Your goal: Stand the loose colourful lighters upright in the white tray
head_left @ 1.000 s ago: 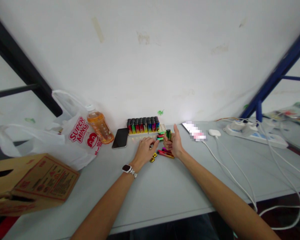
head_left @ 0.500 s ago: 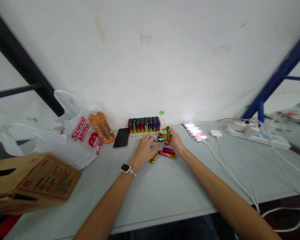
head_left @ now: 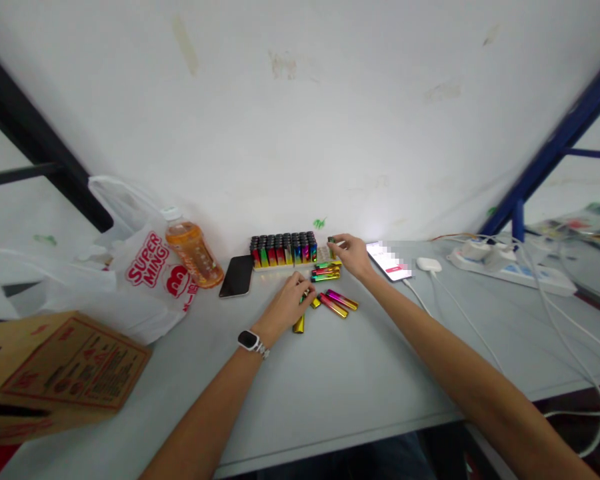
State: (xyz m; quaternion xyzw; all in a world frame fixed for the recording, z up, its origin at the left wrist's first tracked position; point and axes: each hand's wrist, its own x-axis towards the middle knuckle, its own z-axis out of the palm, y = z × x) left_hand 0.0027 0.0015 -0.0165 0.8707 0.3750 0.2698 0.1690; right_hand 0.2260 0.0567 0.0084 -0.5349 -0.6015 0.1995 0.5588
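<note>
Several rows of shiny lighters [head_left: 284,248] with black tops stand upright in a white tray [head_left: 325,253] against the wall. My right hand [head_left: 349,252] pinches a green-gold lighter [head_left: 332,247] upright at the tray's right end. Over the loose lighters on the desk, my left hand [head_left: 295,297] has its fingers curled round a lighter that is mostly hidden. A gold lighter [head_left: 299,325] lies just below those fingers. Between the hands lie green and red lighters [head_left: 326,272]; a red-gold lighter [head_left: 334,305] and a purple one [head_left: 343,299] lie nearer me.
On the left are a black phone [head_left: 237,277], an orange drink bottle [head_left: 195,253], a white plastic bag [head_left: 150,287] and a cardboard box [head_left: 75,373]. To the right are a lit phone [head_left: 387,261], a white case [head_left: 429,265], cables and a power strip [head_left: 515,270].
My right hand has moved up and back to the tray's right end with the lighter. My left hand has shifted slightly down over the loose lighters. The camera view has shifted a little.
</note>
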